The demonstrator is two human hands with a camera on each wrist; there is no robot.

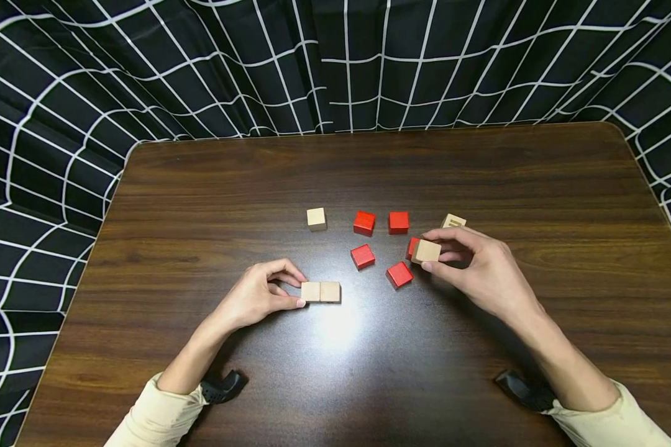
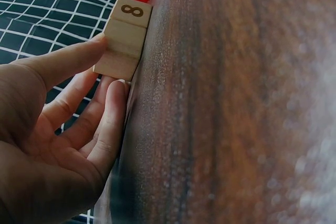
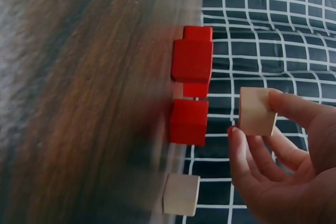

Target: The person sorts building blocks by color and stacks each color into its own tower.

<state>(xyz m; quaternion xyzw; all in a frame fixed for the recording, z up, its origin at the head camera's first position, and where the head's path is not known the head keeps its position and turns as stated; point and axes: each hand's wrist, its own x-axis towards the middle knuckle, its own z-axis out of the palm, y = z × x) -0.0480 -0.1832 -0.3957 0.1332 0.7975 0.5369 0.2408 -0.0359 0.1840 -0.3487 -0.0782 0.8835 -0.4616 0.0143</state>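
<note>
Two plain wooden cubes sit side by side on the table, touching. My left hand pinches the left cube between thumb and fingers. The right cube shows a dark 8 on its side in the left wrist view. Raised off the tabletop, a third wooden cube is pinched by thumb and fingers of my right hand. In the head view this cube partly covers a red cube. Beyond the right hand, another wooden cube with a dark mark is partly hidden by the fingers.
Several red cubes lie scattered between the hands, among them one at the back and one nearer me. A lone wooden cube stands at the back left. Black cloth with a white grid hangs around the brown table.
</note>
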